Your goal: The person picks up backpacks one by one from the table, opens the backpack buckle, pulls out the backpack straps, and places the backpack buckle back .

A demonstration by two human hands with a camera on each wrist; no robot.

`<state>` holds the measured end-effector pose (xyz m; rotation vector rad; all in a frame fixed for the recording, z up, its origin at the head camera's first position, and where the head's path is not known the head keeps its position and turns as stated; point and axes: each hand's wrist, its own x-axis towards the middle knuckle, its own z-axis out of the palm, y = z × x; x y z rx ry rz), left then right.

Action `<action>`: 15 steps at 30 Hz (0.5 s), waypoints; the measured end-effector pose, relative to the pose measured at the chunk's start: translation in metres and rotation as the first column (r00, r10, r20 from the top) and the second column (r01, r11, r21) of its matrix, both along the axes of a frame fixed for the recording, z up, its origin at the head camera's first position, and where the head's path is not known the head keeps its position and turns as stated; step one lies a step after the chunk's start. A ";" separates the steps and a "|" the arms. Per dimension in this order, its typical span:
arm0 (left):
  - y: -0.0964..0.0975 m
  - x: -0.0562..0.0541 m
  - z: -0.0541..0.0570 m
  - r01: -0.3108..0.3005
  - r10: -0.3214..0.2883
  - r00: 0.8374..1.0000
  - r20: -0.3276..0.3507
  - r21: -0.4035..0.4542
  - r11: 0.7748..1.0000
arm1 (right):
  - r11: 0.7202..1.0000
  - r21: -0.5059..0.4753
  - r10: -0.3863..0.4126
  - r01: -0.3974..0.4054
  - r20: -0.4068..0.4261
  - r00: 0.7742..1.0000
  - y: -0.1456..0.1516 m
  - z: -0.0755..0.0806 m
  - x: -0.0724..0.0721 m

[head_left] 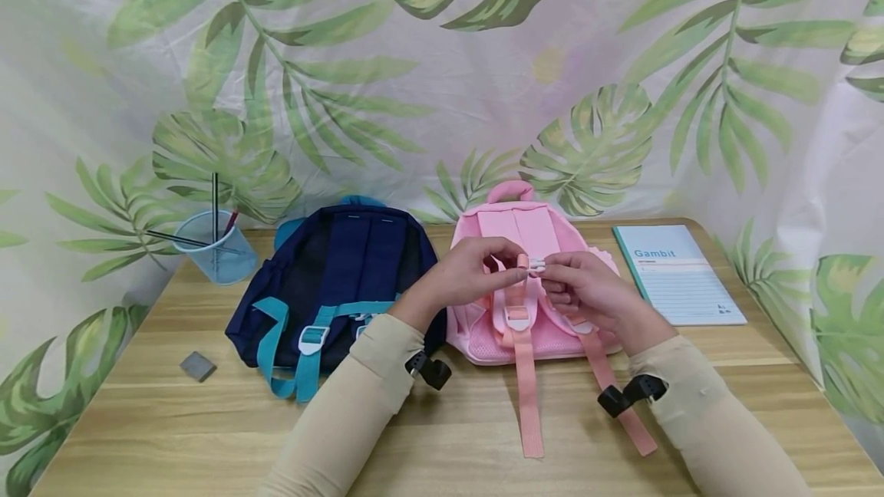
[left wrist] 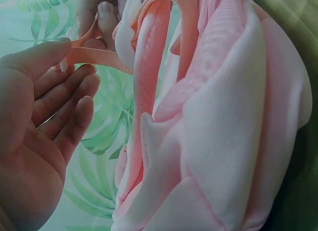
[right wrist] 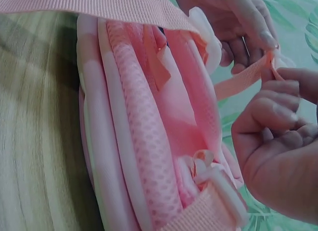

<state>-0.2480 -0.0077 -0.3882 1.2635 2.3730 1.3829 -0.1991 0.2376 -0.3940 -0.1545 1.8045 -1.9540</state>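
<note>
A pink backpack (head_left: 514, 225) lies on the table with its straps toward me. Above it my left hand (head_left: 476, 271) and right hand (head_left: 587, 290) meet at a small white plastic buckle (head_left: 536, 265) on a peach webbing strap (left wrist: 102, 58). In the left wrist view, the left thumb and forefinger pinch the buckle's end at the strap, the other fingers spread below. My right hand, with its other fingers curled, pinches the buckle's other side; its fingertips partly hide it. Two peach strap tails (head_left: 528, 405) hang toward the table's front, through white adjusters (head_left: 516, 318).
A navy backpack (head_left: 366, 251) with teal straps lies left of the pink one. Farther left are a blue mesh pen cup (head_left: 224, 259) with pencils and a small grey block (head_left: 198, 366). A notebook (head_left: 680, 274) lies at right. A leaf-print cloth (head_left: 470, 98) hangs behind the table.
</note>
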 end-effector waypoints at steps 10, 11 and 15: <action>-0.002 -0.001 0.000 -0.022 0.022 1.000 -0.005 -0.018 1.000 | 1.000 -0.013 0.002 -0.002 0.020 1.000 0.010 -0.004 0.001; -0.002 -0.002 0.000 -0.019 0.019 1.000 -0.007 -0.017 1.000 | 1.000 -0.011 -0.003 0.004 0.021 1.000 0.010 -0.004 0.001; 0.000 -0.002 0.000 -0.001 0.001 1.000 -0.007 -0.007 1.000 | 1.000 0.014 -0.012 0.011 0.037 0.999 0.007 0.000 0.001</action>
